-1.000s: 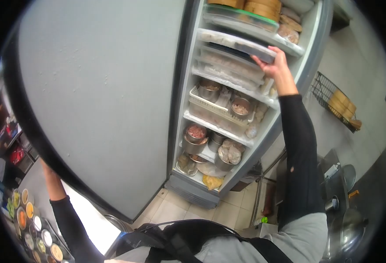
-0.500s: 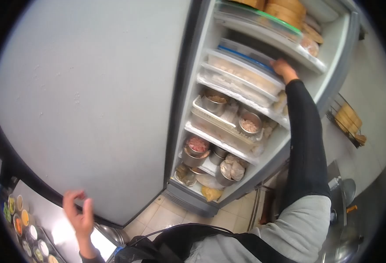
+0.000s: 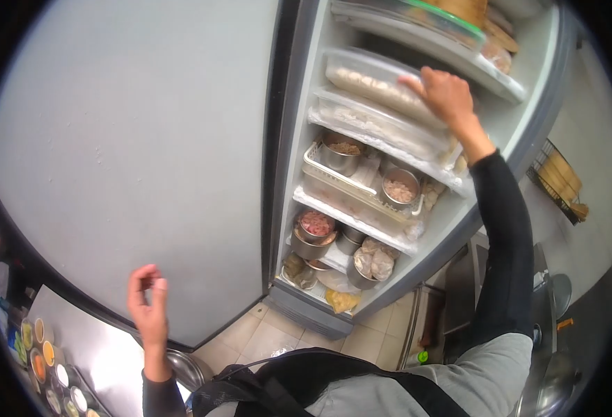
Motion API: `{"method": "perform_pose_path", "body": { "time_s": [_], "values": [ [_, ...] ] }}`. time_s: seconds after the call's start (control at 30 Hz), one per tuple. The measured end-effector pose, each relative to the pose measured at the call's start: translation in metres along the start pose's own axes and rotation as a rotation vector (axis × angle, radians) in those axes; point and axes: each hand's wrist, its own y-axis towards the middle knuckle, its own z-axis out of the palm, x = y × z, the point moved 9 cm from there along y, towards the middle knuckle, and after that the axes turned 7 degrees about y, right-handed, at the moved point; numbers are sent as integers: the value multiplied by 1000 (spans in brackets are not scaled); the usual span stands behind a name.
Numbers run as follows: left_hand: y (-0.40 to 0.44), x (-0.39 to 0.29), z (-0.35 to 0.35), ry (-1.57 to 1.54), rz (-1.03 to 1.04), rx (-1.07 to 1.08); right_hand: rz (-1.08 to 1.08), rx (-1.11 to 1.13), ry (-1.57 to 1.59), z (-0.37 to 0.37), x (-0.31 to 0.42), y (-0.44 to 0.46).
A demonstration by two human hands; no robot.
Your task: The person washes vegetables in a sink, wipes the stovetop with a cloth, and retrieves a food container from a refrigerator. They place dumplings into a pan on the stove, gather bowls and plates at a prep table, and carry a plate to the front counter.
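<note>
My right hand (image 3: 448, 97) is at the right end of a clear plastic container (image 3: 368, 80) with pale pieces in it, on a middle shelf of the fridge. Its thumb sticks out to the left over the container, apart from the other fingers, which are partly hidden; I see nothing held. A second clear container (image 3: 375, 121) with pale contents lies directly under the first. My left hand (image 3: 150, 306) hovers before the grey fridge door (image 3: 146, 153), fingers curved and apart from the thumb, holding nothing.
Lower shelves hold a white basket (image 3: 337, 177), metal pots with minced meat (image 3: 316, 224) and wrapped food (image 3: 374, 258). A green-rimmed container (image 3: 452, 24) sits above. At lower left, a steel counter (image 3: 101, 354) carries several small tubs. A wire rack (image 3: 556, 181) stands at right.
The blue-edged lid that showed on the upper container is out of sight. My right hand has come off that edge and lifted slightly. My left hand has moved up and right.
</note>
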Motion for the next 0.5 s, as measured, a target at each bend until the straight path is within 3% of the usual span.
{"method": "perform_pose_path", "body": {
  "time_s": [0.07,0.23,0.27,0.3,0.33,0.4,0.5],
  "values": [
    [-3,-13,53,-180,91,310,21,21,7,-13,-8,17],
    [-17,-44,204,-540,-137,929,-36,-15,33,-56,-8,33],
    [-20,-59,244,-600,-56,1045,-76,-62,18,-70,-4,34],
    [-14,-83,274,-430,340,979,-40,-52,38,-82,-3,33],
    [-10,-123,289,-310,499,953,-33,-51,27,-97,2,32],
    [2,-170,336,-66,820,632,52,-33,82,-129,7,22],
    [40,-199,406,-1,816,376,97,-3,206,-181,3,-6]
  ]
}}
